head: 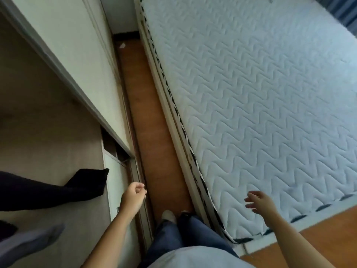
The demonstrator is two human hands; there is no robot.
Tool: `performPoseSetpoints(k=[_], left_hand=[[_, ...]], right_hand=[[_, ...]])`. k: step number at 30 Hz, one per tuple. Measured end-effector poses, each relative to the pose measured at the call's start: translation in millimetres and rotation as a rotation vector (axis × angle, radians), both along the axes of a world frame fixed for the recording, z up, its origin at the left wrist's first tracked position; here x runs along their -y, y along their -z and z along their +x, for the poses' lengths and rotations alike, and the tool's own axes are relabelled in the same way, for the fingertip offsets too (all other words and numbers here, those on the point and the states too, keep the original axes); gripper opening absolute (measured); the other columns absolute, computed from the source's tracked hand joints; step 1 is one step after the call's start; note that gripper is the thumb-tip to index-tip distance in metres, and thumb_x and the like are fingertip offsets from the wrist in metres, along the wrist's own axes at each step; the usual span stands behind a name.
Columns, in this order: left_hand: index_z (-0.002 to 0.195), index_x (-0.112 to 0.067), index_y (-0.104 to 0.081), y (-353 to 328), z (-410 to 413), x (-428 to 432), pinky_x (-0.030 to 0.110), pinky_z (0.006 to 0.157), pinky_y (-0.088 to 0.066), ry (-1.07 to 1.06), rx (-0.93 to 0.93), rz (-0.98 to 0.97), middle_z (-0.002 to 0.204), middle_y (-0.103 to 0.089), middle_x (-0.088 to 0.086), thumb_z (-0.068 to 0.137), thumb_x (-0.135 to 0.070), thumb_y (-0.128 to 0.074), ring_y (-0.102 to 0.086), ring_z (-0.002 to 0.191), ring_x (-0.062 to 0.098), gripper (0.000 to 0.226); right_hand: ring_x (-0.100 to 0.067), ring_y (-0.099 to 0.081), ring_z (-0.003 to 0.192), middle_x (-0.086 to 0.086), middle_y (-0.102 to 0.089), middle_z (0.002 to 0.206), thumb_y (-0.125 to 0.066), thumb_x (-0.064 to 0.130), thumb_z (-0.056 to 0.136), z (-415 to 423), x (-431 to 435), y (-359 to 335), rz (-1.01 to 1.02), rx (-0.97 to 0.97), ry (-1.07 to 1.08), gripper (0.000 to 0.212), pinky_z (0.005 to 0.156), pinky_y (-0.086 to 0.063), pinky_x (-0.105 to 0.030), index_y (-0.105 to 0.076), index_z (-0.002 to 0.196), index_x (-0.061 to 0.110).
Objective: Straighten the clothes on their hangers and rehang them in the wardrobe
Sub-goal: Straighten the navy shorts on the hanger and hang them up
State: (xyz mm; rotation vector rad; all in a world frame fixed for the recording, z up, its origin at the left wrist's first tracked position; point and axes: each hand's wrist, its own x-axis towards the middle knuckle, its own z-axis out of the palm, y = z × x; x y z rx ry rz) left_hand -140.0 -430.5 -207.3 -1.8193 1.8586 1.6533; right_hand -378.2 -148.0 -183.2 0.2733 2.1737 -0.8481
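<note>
- Your left hand (133, 197), lower centre, is loosely curled and holds nothing; your right hand (259, 203) is spread wide, empty.
- Dark garment (58, 190) and grey garment (29, 242) hang lower left, inside the wardrobe (63, 55).
- Risk: a careless tug could slide either off its hanger, unseen here.

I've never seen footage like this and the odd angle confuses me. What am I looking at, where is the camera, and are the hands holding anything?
There is no machine here: a person wears one wide-angle camera on the head, looking forward and down, so you see their own arms and legs. The left hand is loosely curled beside the open wardrobe and seems to hold nothing. The right hand is spread open and empty, over the edge of the bare quilted mattress. Nothing lies on the mattress. A dark garment and a grey garment hang inside the wardrobe at the left; their hangers are out of view. The person stands on a strip of wooden floor between wardrobe and bed.
</note>
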Motion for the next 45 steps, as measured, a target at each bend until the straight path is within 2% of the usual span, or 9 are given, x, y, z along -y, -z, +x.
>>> performPoseSetpoints(k=[6,13,20,28,31,34,39,42,45], left_hand=[[0.087,-0.009,-0.051,37,-10,-36,0.022,0.048,-0.025,-0.167,0.172,0.264,0.07,-0.057,0.006,0.093,-0.007,-0.038,-0.053,0.059,0.016,0.015],[0.071,-0.004,-0.051,45,-17,-92,0.023,0.05,-0.027,0.148,0.403,0.179,0.067,-0.056,0.009,0.093,-0.007,-0.038,-0.051,0.057,0.019,0.026],[0.075,0.005,-0.05,38,-86,-222,0.021,0.035,-0.04,0.426,0.423,0.08,0.063,-0.051,0.013,0.092,-0.002,-0.038,-0.046,0.052,0.023,0.022],[0.083,-0.008,-0.051,40,-155,-501,0.04,0.077,-0.05,0.871,0.233,0.115,0.075,-0.057,0.012,0.09,-0.002,-0.038,-0.053,0.067,0.023,0.015],[0.093,-0.012,-0.051,28,-193,-575,0.034,0.074,-0.05,1.23,0.186,0.059,0.076,-0.058,0.003,0.09,-0.007,-0.04,-0.057,0.073,0.02,0.012],[0.096,-0.015,-0.052,15,-238,-621,0.037,0.084,-0.05,1.439,0.169,-0.032,0.086,-0.061,0.006,0.089,-0.011,-0.043,-0.062,0.087,0.027,0.012],[0.108,0.003,-0.052,17,-287,-645,0.032,0.076,-0.049,1.349,0.177,-0.026,0.081,-0.057,0.011,0.092,-0.003,-0.039,-0.056,0.076,0.026,0.022],[0.111,0.005,-0.05,19,-311,-637,0.018,0.049,-0.045,1.126,0.21,0.05,0.073,-0.055,0.009,0.093,-0.001,-0.036,-0.052,0.063,0.018,0.024],[0.114,0.002,-0.05,24,-344,-621,0.027,0.066,-0.043,0.916,0.254,0.145,0.083,-0.06,0.008,0.095,-0.012,-0.037,-0.058,0.075,0.02,0.027]], right_hand=[[-0.027,-0.058,0.079,-0.013,-0.06,0.09,-0.047,0.017,0.094,30,-62,-2,0.011,0.153,0.162,0.019,0.075,-0.044,-0.037,-0.05,0.108,0.005],[-0.021,-0.061,0.081,-0.01,-0.062,0.1,-0.048,0.022,0.093,37,-142,-6,-0.004,0.157,0.109,0.024,0.071,-0.049,-0.032,-0.052,0.112,0.008],[-0.017,-0.057,0.068,-0.008,-0.061,0.09,-0.046,0.02,0.094,70,-343,5,-0.06,0.174,0.434,0.018,0.056,-0.035,-0.026,-0.051,0.108,0.009],[-0.022,-0.059,0.069,-0.012,-0.061,0.095,-0.047,0.02,0.094,147,-609,4,0.044,0.231,0.876,0.02,0.062,-0.035,-0.028,-0.051,0.107,0.006],[-0.026,-0.058,0.075,-0.013,-0.058,0.098,-0.047,0.019,0.094,170,-666,2,0.094,0.237,1.005,0.016,0.081,-0.038,-0.035,-0.048,0.103,0.006],[-0.021,-0.055,0.064,-0.015,-0.057,0.101,-0.045,0.017,0.094,181,-696,10,0.129,0.298,1.075,0.012,0.071,-0.036,-0.03,-0.047,0.101,0.006],[-0.02,-0.053,0.063,-0.017,-0.055,0.102,-0.045,0.013,0.094,161,-699,27,0.056,0.377,1.111,0.028,0.059,-0.034,-0.026,-0.05,0.116,-0.002],[-0.02,-0.053,0.063,-0.015,-0.056,0.1,-0.046,0.015,0.094,116,-702,26,0.035,0.368,1.094,0.026,0.067,-0.035,-0.03,-0.051,0.114,-0.001],[-0.027,-0.056,0.075,-0.015,-0.055,0.1,-0.047,0.014,0.093,48,-715,24,0.023,0.285,1.081,0.017,0.086,-0.046,-0.045,-0.052,0.104,0.002]])
